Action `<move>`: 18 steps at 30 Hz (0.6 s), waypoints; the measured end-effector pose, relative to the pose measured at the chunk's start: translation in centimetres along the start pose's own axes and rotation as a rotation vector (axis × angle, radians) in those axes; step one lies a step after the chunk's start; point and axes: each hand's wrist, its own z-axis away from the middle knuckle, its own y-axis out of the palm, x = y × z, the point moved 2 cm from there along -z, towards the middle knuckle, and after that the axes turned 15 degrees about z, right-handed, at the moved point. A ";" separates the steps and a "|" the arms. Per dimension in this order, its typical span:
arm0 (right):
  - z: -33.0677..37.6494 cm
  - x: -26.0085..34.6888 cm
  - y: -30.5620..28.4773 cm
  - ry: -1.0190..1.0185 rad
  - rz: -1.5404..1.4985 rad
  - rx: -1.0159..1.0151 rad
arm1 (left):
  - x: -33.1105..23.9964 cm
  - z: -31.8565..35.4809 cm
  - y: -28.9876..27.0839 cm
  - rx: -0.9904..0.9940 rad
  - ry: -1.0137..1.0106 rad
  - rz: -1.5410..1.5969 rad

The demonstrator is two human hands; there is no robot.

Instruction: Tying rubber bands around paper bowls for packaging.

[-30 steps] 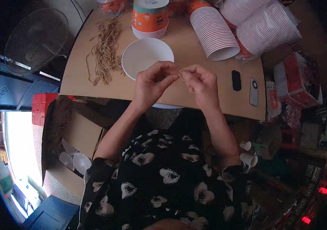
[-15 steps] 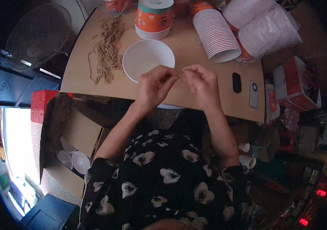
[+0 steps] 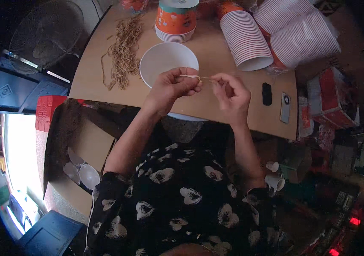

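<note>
A thin tan string spans the small gap between my hands. My left hand is closed and pinches one part of it, in front of the near rim of a white paper bowl. To the right, my right hand pinches the string's other part between thumb and forefinger. What lies inside the left fingers is mostly hidden. A tangled bundle of similar tan strings rests on the table, left of the bowl.
Behind the bowl stands an upside-down stack of orange bowls. Wrapped stacks of striped bowls lie at the back right. A black object and a phone lie near the right edge. An open cardboard box stands below left.
My hands have drawn slightly apart, and the string between them shows more clearly. The left fingers have curled inward. The whole view has shifted a little.
</note>
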 end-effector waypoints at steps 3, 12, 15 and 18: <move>0.0 0.9 -0.1 -0.181 0.071 -0.007 | 0.3 -0.3 -0.1 0.019 -0.003 0.001; 0.5 0.2 0.7 -0.133 0.025 0.068 | 0.4 -0.1 0.6 -0.015 0.031 -0.069; 0.6 0.2 0.9 -0.114 0.017 0.077 | 0.8 -0.1 0.4 -0.014 0.029 -0.084; 0.7 0.2 1.2 -0.109 -0.032 0.030 | 1.0 -0.2 0.3 -0.022 0.047 -0.100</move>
